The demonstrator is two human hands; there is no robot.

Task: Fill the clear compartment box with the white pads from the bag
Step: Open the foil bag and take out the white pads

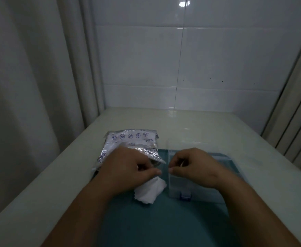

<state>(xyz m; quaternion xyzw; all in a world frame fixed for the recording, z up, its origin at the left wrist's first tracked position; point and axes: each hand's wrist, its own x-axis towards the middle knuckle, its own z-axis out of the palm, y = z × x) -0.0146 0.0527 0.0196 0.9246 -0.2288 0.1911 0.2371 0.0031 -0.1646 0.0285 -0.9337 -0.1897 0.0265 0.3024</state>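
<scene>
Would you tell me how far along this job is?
Done: a pile of white pads lies out of the bag on the mat, and the clear box seems open. In hand: left hand and right hand meet at its left edge, fingers curled. Left: no pads visible inside yet.

A teal flat mat [164,220] lies on the near part of the pale smooth surface [199,125]. A crinkled clear plastic bag with printed icons [128,139] lies at the mat's far left corner, partly off it. Before the bag, on the mat, sits a stack of white soft pads [149,191]. Just right of the pads stands the clear plastic compartment box [181,184], its small blue latch [185,195] on the near side. The left hand [128,166] lies over the bag's near end and the right hand [194,166] over the box. A white tiled wall [217,59] rises behind.
</scene>
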